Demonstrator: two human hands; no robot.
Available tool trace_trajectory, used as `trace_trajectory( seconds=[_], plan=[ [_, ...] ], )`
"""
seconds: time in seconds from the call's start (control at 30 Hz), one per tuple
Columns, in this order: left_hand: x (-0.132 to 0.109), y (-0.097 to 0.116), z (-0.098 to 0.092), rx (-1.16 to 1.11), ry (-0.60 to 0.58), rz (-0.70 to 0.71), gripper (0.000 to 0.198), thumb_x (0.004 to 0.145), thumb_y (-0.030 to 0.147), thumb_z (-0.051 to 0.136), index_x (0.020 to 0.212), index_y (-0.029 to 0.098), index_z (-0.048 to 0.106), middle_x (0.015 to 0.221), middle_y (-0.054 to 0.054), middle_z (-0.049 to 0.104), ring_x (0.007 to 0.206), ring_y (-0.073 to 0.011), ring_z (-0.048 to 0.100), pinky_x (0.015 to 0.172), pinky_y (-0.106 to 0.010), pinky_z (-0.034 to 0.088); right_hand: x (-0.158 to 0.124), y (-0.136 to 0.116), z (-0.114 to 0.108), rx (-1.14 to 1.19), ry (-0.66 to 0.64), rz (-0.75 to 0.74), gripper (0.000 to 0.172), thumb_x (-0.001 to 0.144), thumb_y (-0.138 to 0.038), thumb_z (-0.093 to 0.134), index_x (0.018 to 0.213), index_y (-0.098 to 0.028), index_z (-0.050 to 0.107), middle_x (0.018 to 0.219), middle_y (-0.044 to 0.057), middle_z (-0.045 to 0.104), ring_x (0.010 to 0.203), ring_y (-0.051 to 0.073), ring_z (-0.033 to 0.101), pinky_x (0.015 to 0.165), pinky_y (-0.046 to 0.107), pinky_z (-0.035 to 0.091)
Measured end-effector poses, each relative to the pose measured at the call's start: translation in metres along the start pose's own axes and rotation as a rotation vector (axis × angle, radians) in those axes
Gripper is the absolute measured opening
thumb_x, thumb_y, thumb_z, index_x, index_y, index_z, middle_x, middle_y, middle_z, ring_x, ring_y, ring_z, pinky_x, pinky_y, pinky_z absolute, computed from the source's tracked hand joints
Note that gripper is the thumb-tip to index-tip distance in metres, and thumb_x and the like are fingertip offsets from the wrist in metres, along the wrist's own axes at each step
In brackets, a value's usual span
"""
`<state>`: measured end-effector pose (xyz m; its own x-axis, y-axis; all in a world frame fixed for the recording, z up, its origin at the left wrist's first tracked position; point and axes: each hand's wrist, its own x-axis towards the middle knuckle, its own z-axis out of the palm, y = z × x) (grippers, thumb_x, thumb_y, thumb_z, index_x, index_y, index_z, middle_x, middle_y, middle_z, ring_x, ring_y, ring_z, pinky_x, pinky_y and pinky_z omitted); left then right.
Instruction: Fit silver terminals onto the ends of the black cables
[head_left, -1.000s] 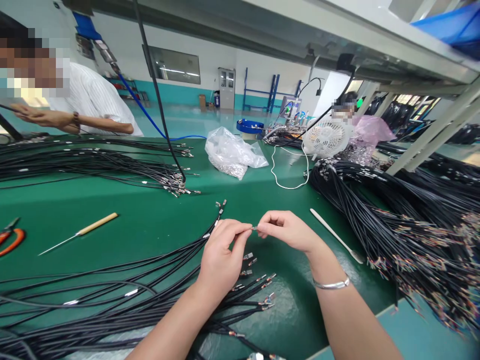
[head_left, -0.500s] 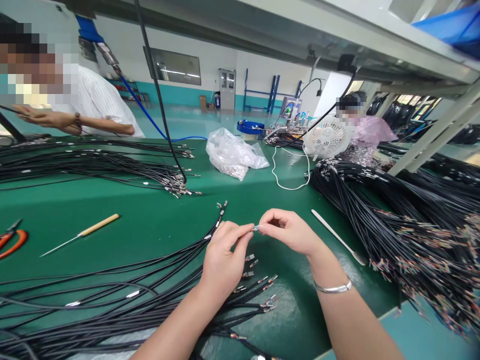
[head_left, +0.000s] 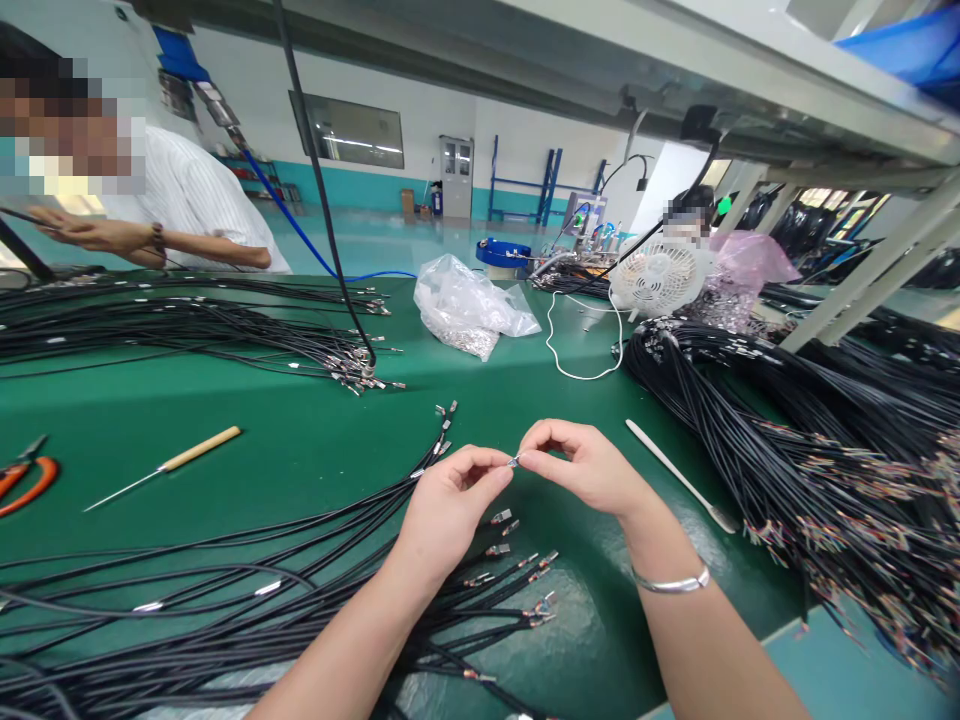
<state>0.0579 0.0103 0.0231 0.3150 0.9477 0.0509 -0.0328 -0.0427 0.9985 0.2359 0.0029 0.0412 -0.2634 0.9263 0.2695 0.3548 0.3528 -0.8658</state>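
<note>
Left hand and right hand pinched narrow, small metal piece held between them, above green table.

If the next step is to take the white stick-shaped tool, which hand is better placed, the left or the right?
Probably the right hand: the white tool lies to its right, with the left hand farther away. Both hands pinch a small metal piece, so the right would likely let go first.

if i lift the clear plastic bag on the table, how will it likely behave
The clear plastic bag will probably feel floppy, as its film looks thin and crumpled. Its weight likely sits with the small shiny pieces in its near part, so that part may sag.
</note>
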Motion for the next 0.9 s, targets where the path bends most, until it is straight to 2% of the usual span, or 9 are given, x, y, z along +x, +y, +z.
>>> trace_trajectory(
  seconds=[0.13,0.4,0.6,0.9],
  plan=[
    [0.0003,0.0018,-0.0007,-0.052,-0.024,-0.046,0.016,0.066,0.029,0.066,0.074,0.015,0.064,0.070,0.000,0.061,0.064,-0.0117,0.052,0.062,-0.023,0.041,-0.0005,-0.0018,0.0009,-0.005,-0.007,0.006,0.011,0.080,-0.029,0.059,0.077,-0.019,0.060,0.078,0.001,0.061,0.074,0.015,0.055,0.070,0.027,0.044],
    [-0.0002,0.0007,-0.0009,-0.085,-0.030,-0.050,0.016,0.066,0.027,0.067,0.074,0.015,0.063,0.068,0.001,0.059,0.063,-0.0101,0.050,0.062,-0.022,0.040,0.0002,-0.0027,0.0009,-0.015,-0.021,0.010,0.011,0.080,-0.029,0.058,0.077,-0.019,0.059,0.077,0.000,0.061,0.073,0.014,0.054,0.069,0.025,0.043],
    [0.0007,0.0014,-0.0009,-0.148,-0.002,-0.100,0.016,0.062,0.025,0.070,0.074,0.015,0.067,0.070,-0.001,0.064,0.064,-0.0108,0.054,0.065,-0.023,0.043,0.0008,-0.0009,0.0012,-0.022,-0.014,0.029,0.012,0.082,-0.029,0.057,0.077,-0.018,0.059,0.075,0.000,0.060,0.071,0.013,0.053,0.067,0.025,0.042],
    [0.0010,0.0007,0.0011,-0.135,0.027,-0.076,0.015,0.063,0.024,0.070,0.075,0.016,0.071,0.074,-0.003,0.069,0.065,-0.0128,0.057,0.068,-0.026,0.047,0.0019,0.0030,0.0023,0.034,-0.024,0.067,0.017,0.082,-0.032,0.055,0.076,-0.017,0.058,0.072,0.001,0.059,0.069,0.014,0.053,0.065,0.026,0.042]
  ],
)
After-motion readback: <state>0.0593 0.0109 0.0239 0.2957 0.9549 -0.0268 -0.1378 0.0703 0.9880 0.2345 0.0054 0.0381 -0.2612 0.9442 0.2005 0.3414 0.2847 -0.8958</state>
